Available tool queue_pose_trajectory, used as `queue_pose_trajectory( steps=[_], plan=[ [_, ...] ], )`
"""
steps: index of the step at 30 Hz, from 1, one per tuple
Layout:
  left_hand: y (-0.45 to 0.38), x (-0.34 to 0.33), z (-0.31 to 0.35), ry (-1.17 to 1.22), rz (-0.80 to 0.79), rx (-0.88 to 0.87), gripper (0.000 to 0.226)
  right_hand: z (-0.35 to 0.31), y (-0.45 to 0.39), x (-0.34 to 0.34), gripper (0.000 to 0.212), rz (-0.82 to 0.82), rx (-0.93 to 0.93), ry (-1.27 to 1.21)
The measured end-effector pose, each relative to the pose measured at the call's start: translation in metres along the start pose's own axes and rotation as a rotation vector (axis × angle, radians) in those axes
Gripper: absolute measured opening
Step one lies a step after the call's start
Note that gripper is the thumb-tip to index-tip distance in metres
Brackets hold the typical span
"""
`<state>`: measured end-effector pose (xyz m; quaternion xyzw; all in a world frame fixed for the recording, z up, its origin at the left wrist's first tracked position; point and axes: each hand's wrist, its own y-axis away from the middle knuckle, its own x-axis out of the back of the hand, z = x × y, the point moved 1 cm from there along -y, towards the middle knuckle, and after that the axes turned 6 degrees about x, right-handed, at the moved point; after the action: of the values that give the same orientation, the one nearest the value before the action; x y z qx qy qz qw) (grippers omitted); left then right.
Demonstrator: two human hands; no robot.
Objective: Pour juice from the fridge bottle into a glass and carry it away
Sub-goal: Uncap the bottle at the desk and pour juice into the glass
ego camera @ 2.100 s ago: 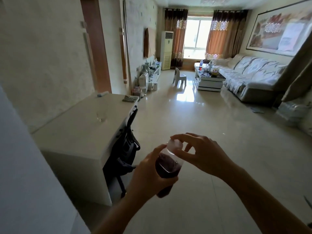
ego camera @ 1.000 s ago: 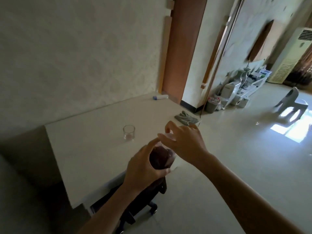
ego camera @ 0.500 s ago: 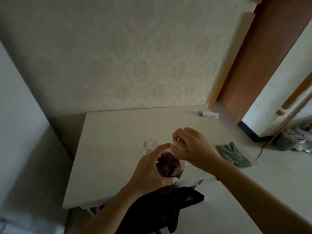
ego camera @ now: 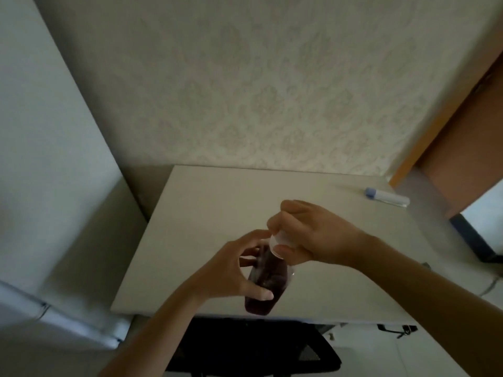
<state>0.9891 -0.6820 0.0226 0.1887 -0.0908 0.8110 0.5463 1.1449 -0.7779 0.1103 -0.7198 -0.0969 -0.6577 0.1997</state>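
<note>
- Step: uncapping, judging by the grip; no pour yet.
- Left hand wraps the bottle of dark juice, fingers curled round its body, held above the table near its front edge.
- Right hand pinches the white cap between thumb and fingers.
- Glass not visible, likely hidden behind the hands.
- Next: cap off, tilt the neck over the glass.
</note>
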Motion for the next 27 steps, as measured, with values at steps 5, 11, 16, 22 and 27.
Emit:
queue_pose_trajectory(
  steps=[5, 11, 16, 22, 27],
  plan=[
    [-0.005, 0.010, 0.001, 0.002, -0.064, 0.010, 0.084, 0.011, -0.005, 0.002, 0.030, 0.079, 0.242, 0.146],
    [-0.012, 0.000, -0.008, -0.002, 0.140, 0.046, 0.087, 0.020, -0.004, -0.009, 0.033, -0.082, -0.170, 0.051],
    [-0.016, 0.000, -0.010, 0.001, 0.177, 0.030, 0.084, 0.012, -0.011, -0.011, 0.043, 0.001, -0.416, -0.066],
    [-0.017, -0.003, -0.010, -0.014, 0.202, 0.022, 0.086, 0.018, -0.014, -0.010, 0.019, -0.045, -0.320, -0.206],
    [-0.015, -0.003, -0.013, 0.001, 0.155, 0.041, 0.085, 0.021, -0.007, -0.008, 0.036, -0.066, -0.184, -0.267]
  ],
)
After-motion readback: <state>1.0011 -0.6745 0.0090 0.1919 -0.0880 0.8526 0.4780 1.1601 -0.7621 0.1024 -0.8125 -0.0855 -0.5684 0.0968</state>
